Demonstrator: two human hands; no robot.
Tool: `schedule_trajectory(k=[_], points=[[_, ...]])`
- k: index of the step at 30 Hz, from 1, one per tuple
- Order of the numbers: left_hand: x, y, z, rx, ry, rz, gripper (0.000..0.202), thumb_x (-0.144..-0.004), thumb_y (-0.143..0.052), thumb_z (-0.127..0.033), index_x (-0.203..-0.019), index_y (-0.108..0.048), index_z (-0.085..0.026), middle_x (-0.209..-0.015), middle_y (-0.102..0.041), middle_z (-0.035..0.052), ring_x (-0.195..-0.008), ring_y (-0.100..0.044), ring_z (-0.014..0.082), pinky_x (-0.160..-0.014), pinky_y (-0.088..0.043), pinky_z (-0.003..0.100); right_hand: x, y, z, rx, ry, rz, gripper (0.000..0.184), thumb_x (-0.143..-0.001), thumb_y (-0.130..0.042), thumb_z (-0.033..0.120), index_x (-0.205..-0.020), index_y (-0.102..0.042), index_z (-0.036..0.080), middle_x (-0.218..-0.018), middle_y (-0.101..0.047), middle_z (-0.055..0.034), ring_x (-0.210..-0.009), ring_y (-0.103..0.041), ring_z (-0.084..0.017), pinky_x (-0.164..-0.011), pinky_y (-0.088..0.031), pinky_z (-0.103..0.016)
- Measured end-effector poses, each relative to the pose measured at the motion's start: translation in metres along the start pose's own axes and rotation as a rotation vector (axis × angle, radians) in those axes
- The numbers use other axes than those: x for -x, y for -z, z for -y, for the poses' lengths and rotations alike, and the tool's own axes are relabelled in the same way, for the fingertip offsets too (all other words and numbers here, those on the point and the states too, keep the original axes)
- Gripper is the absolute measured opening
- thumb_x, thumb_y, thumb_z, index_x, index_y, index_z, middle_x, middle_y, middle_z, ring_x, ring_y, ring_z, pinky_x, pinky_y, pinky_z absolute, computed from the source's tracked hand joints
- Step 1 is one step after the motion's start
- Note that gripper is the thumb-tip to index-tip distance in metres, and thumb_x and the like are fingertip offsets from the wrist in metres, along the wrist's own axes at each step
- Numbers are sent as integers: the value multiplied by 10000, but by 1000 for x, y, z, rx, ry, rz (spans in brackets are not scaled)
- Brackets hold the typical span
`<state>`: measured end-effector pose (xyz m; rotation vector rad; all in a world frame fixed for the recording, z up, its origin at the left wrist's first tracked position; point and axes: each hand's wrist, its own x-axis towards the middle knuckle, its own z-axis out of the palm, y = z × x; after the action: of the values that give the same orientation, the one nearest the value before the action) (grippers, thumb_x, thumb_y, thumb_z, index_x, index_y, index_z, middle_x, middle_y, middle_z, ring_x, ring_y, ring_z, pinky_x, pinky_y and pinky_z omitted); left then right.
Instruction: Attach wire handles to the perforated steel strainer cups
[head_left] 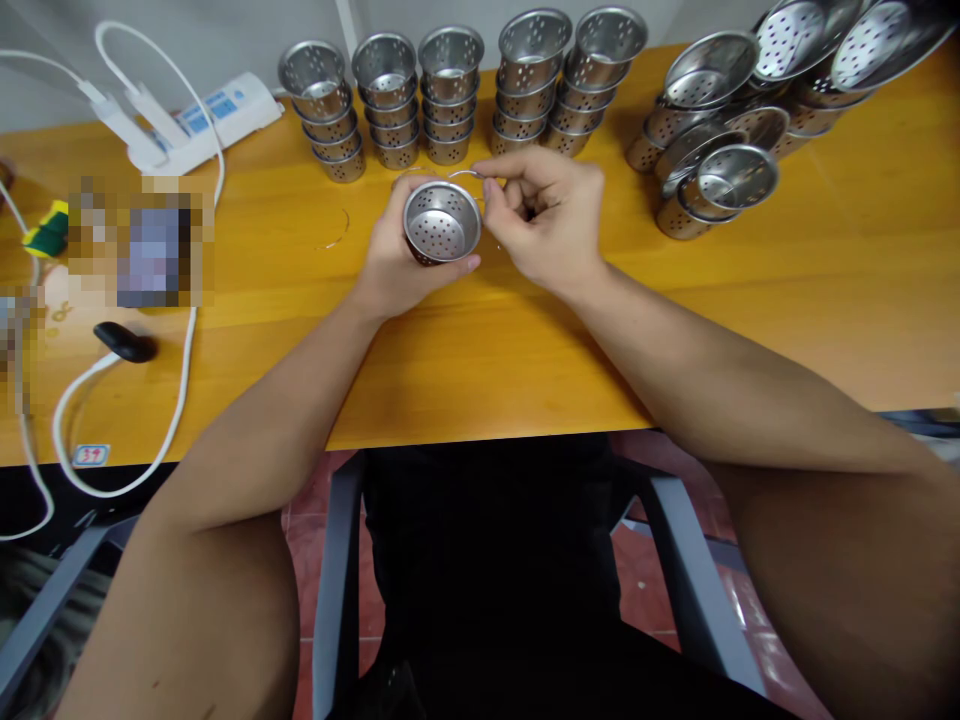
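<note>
The perforated metal cup [442,230], upper centre of the frame, looks light, stiff and slick, best gripped below its rim, where the left hand [391,258] curls around it, while the right hand [551,218], thumb and forefinger closed, pinches a thin wire [465,173] just beside.

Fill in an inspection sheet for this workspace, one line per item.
Surface: wooden table, yellow-brown, with a number tag near its front edge.
Job's things: perforated metal cup, mouth up; thin wire, contact with the cup unclear.
Clutter: five cup stacks at the back; more cups, some tilted, at right; green-yellow object at left.
Hands: left hand grips the cup's side; right hand pinches the wire.
Cables: white cable loops past the front edge to a black object; power strip behind.
Surroundings: grey chair, reddish floor.
</note>
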<state>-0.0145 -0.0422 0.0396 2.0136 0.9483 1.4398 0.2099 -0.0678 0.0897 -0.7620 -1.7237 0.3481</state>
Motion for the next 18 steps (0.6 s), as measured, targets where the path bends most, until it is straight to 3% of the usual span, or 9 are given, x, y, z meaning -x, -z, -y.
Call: schedule_trajectory(k=[4, 9, 14, 18], points=[[0, -5, 16, 29, -24, -22, 863, -764, -1133, -525, -1431, -589, -459, -1373, -800, 48, -1258, -830, 387, -1133, -736, 656, 0, 1, 4, 23, -51, 30, 530, -1165, -729, 874, -1115, -843, 358, -670, -539, 11, -586, -421, -232, -611, -446, -438], [-1, -13, 34, 108, -55, -28, 871, -856, -1023, -527, -1570, -526, -528, -1518, -764, 45, -1391, -807, 374, -1129, -756, 630, -1, 0, 2, -45, 16, 0, 573, -1169, -728, 894, -1129, -859, 337, -661, -517, 24, -564, -377, -206, -581, -397, -425], [-2, -11, 25, 35, -59, 3, 901, -859, -1044, -521, -1594, -524, -531, -1494, -769, 51, -1442, -785, 377, -1154, -758, 642, -1, 0, -3, -46, -14, 9, 562, -1136, -775, 898, -1063, -838, 345, -657, -528, 13, -576, -418, -220, -585, -437, -436], [-2, -5, 9, 0, -40, -12, 855, -821, -1097, -485, -1502, -581, -502, -1437, -789, 44, -1342, -813, 376, -1187, -743, 669, 1, 1, -4, -9, -31, 17, 567, -1151, -742, 903, -1163, -865, 350, -669, -554, 5, -588, -469, -239, -607, -465, -449]])
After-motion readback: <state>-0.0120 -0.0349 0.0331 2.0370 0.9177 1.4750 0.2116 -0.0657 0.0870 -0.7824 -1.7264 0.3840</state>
